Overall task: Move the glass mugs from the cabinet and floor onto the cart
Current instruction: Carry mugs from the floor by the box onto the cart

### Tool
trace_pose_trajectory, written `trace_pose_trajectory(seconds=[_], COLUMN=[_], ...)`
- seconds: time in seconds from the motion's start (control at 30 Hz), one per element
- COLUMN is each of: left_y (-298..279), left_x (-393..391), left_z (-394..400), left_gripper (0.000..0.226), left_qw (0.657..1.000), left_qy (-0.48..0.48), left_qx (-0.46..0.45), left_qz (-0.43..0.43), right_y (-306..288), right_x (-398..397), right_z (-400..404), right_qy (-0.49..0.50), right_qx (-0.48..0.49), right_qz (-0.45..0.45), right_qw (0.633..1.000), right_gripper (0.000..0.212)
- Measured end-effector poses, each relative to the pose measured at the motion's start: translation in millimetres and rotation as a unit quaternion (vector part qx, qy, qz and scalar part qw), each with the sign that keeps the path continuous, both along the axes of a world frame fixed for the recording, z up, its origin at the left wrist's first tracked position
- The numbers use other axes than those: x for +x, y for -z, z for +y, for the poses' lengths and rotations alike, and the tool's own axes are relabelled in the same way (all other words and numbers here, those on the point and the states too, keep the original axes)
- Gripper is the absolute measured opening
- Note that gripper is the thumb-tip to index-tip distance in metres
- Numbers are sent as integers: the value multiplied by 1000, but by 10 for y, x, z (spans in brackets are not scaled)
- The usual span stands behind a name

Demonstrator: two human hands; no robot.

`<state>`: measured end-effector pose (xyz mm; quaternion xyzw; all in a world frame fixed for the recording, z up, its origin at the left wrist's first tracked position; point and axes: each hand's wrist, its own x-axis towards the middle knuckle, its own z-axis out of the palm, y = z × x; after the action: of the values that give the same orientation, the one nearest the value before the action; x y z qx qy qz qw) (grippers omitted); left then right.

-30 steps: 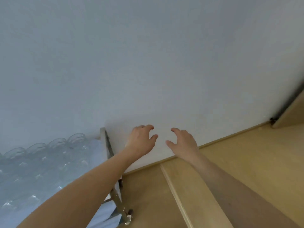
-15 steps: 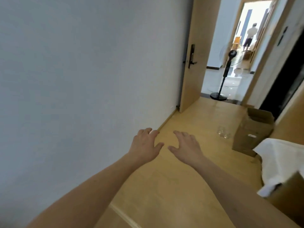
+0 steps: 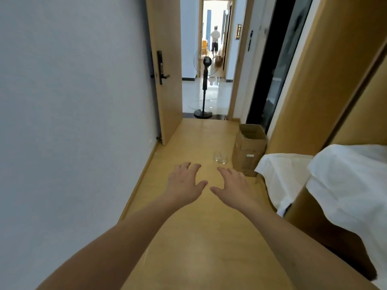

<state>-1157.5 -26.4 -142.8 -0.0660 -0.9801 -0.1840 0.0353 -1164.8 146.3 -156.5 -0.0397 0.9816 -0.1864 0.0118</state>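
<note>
A pale wall (image 3: pixel 73 122) was seen on the left, with an open wooden door (image 3: pixel 165 70) beyond it. The left hand (image 3: pixel 185 183) was held out over the wooden floor (image 3: pixel 199 237), fingers spread and relaxed, nothing gripped. The right hand (image 3: pixel 234 185) was stretched out beside it, likewise spread and empty. Two glass mugs (image 3: pixel 220 158) were set on the floor just ahead of the right hand's fingertips, untouched, beside a cardboard box (image 3: pixel 249 149). White cloth (image 3: pixel 345 185) was draped at the right.
</note>
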Motion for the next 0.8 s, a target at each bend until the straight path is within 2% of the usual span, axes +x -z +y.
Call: trace_pose_trajectory(seconds=[0.37,0.8], left_y=[18,222], left_x=[-1543,-3004], left_z=[-586,-302], left_gripper=[63,63], left_qw=[999,997], left_qy=[43,55], left_qx=[5,-22], left_qz=[-30,-49], right_y=[116,392], right_x=[-1195,-2665], right_z=[-595,-273], right_qy=[70,90], right_qx=[-29,-61], right_qz=[-37,-59], right_qw=[996,992], right_gripper=[74,74])
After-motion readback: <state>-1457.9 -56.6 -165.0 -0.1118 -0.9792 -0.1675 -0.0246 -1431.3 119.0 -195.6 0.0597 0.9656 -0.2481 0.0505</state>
